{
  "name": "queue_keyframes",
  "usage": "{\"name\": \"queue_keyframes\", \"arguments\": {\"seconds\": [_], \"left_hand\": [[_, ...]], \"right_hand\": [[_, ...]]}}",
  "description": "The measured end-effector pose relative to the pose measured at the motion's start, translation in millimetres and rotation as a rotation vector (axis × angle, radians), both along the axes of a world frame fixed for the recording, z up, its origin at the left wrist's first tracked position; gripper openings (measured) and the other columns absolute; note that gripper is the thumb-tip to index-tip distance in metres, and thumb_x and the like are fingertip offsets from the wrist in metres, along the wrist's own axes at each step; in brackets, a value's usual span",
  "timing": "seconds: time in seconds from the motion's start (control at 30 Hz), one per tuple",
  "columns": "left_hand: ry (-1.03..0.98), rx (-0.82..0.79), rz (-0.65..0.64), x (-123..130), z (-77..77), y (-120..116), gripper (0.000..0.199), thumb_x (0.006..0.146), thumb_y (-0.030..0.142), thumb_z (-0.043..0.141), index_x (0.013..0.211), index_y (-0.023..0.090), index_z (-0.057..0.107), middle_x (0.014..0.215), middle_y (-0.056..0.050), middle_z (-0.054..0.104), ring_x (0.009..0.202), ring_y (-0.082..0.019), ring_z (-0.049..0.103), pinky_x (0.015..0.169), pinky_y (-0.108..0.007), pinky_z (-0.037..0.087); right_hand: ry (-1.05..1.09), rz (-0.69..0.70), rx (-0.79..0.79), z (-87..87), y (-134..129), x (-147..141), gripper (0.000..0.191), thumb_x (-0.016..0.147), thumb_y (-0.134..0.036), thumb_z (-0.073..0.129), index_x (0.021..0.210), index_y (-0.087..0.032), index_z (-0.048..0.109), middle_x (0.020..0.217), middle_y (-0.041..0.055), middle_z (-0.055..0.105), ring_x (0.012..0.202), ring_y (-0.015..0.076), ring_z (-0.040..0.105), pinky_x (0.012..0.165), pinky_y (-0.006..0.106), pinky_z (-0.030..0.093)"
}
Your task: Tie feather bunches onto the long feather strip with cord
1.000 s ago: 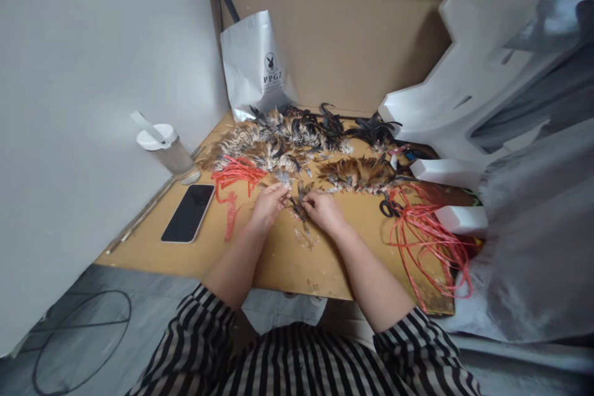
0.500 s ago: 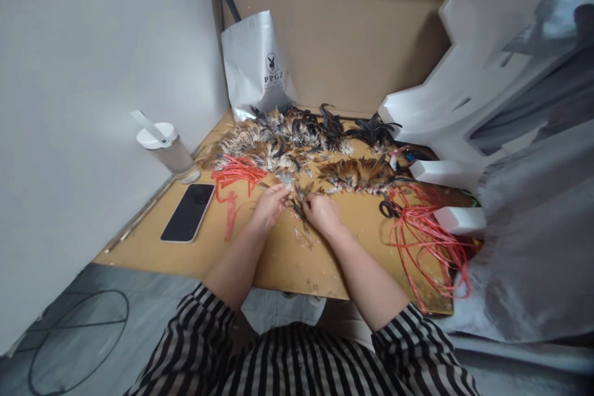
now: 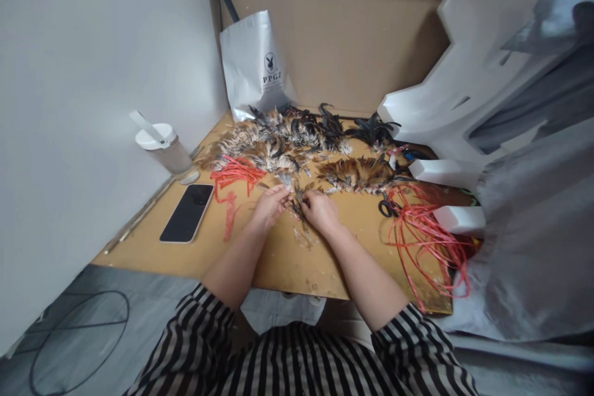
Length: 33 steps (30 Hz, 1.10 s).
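Note:
My left hand [image 3: 272,204] is closed in a pinch on a small greyish feather [image 3: 284,180], near the middle of the table. Just to its right, my right hand [image 3: 320,209] has its fingers closed on dark feathers [image 3: 299,195]. Loose feather bits [image 3: 302,236] lie on the table below both hands. Beyond them spreads a large pile of brown, black and pale feathers [image 3: 273,136]. A row of brown feathers [image 3: 359,172] lies to the right of it. Red strips [image 3: 238,171] sit left of my left hand.
A phone [image 3: 187,213] and a lidded cup [image 3: 169,151] are on the left of the table [image 3: 297,266]. A silver bag [image 3: 253,65] stands behind. Black-handled scissors [image 3: 388,206], red strings [image 3: 429,235] and white foam [image 3: 427,105] are on the right.
Both hands stay in almost the same place, with only slight finger movement. Nothing else has visibly moved apart from a slight shift of the view.

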<state>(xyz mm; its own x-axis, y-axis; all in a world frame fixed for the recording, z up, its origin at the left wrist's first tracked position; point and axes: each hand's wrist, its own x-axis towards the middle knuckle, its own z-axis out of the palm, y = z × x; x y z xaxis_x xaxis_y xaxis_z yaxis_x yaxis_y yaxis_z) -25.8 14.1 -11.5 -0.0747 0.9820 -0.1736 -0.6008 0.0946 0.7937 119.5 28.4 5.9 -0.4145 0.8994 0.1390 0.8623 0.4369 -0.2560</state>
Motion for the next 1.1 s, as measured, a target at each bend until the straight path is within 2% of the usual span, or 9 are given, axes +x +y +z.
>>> {"name": "queue_keyframes", "arguments": {"seconds": [0.2, 0.27, 0.33, 0.43, 0.5, 0.6, 0.67, 0.77, 1.1], "left_hand": [[-0.015, -0.008, -0.016, 0, -0.9, 0, 0.017, 0.063, 0.019, 0.069, 0.073, 0.01, 0.059, 0.067, -0.001, 0.06, 0.053, -0.005, 0.053, 0.051, -0.015, 0.039], [-0.021, -0.012, -0.018, 1, -0.3, 0, 0.016, 0.063, 0.018, 0.069, 0.073, 0.01, 0.059, 0.065, -0.001, 0.059, 0.053, -0.005, 0.052, 0.05, -0.015, 0.039], [-0.032, -0.012, -0.02, 1, 0.6, -1, 0.016, 0.062, 0.017, 0.07, 0.072, 0.01, 0.058, 0.064, 0.0, 0.058, 0.053, -0.005, 0.052, 0.049, -0.015, 0.038], [-0.055, -0.008, -0.038, 3, 2.4, -2, 0.017, 0.062, 0.017, 0.07, 0.072, 0.011, 0.058, 0.064, 0.0, 0.058, 0.053, -0.005, 0.053, 0.048, -0.015, 0.038], [-0.056, -0.015, -0.048, 5, 3.7, -3, 0.017, 0.062, 0.017, 0.07, 0.072, 0.011, 0.058, 0.064, 0.0, 0.058, 0.053, -0.005, 0.053, 0.048, -0.015, 0.038], [-0.037, -0.021, -0.057, 9, 5.2, -5, 0.018, 0.061, 0.018, 0.071, 0.073, 0.01, 0.059, 0.064, -0.001, 0.058, 0.055, -0.005, 0.054, 0.048, -0.014, 0.037], [-0.042, -0.015, -0.068, 11, 5.4, -5, 0.019, 0.061, 0.018, 0.071, 0.074, 0.01, 0.06, 0.064, 0.0, 0.058, 0.056, -0.005, 0.054, 0.048, -0.014, 0.037], [-0.061, 0.004, -0.081, 12, 4.9, -6, 0.02, 0.062, 0.02, 0.071, 0.076, 0.011, 0.06, 0.063, 0.001, 0.058, 0.055, -0.005, 0.052, 0.048, -0.015, 0.036], [-0.044, 0.024, -0.064, 14, 2.9, -5, 0.023, 0.062, 0.026, 0.071, 0.074, 0.012, 0.059, 0.06, 0.001, 0.055, 0.052, -0.005, 0.049, 0.048, -0.016, 0.034]], "right_hand": [[0.139, -0.031, 0.046, -1.7, 4, 4, 0.023, 0.08, -0.028, 0.04, 0.081, -0.018, 0.062, 0.086, 0.0069, 0.064, 0.079, 0.0163, 0.055, 0.069, 0.024, 0.036], [0.298, -0.053, 0.023, -3.1, 8, 6, 0.023, 0.078, -0.029, 0.042, 0.076, -0.018, 0.062, 0.078, 0.0054, 0.063, 0.073, 0.0151, 0.055, 0.067, 0.024, 0.036], [0.545, -0.09, -0.04, -4.5, 14, 8, 0.021, 0.075, -0.031, 0.046, 0.07, -0.017, 0.061, 0.069, 0.003, 0.061, 0.064, 0.0134, 0.052, 0.063, 0.023, 0.037], [1.02, -0.166, -0.249, -4.2, 19, 7, 0.019, 0.067, -0.034, 0.055, 0.066, -0.016, 0.058, 0.056, -0.0014, 0.054, 0.048, 0.0095, 0.044, 0.05, 0.022, 0.034], [1.311, -0.207, -0.449, -1.9, 19, 5, 0.021, 0.063, -0.037, 0.06, 0.068, -0.017, 0.056, 0.05, -0.0052, 0.048, 0.039, 0.0061, 0.033, 0.04, 0.02, 0.026], [1.581, -0.189, -0.684, 1.5, 13, -2, 0.026, 0.059, -0.037, 0.065, 0.071, -0.018, 0.053, 0.05, -0.0083, 0.043, 0.035, 0.0028, 0.023, 0.035, 0.017, 0.014], [1.649, -0.155, -0.754, 1.5, 7, -7, 0.027, 0.057, -0.035, 0.068, 0.072, -0.017, 0.053, 0.051, -0.0082, 0.044, 0.035, 0.0019, 0.025, 0.035, 0.016, 0.013], [1.631, -0.159, -0.786, -1.5, 1, -14, 0.028, 0.056, -0.034, 0.07, 0.072, -0.016, 0.055, 0.048, -0.0077, 0.045, 0.036, 0.0021, 0.028, 0.035, 0.015, 0.014], [1.494, -0.178, -0.685, 1.1, -6, -21, 0.024, 0.058, -0.036, 0.068, 0.067, -0.015, 0.059, 0.044, -0.0055, 0.05, 0.035, 0.0031, 0.028, 0.035, 0.017, 0.018]]}}
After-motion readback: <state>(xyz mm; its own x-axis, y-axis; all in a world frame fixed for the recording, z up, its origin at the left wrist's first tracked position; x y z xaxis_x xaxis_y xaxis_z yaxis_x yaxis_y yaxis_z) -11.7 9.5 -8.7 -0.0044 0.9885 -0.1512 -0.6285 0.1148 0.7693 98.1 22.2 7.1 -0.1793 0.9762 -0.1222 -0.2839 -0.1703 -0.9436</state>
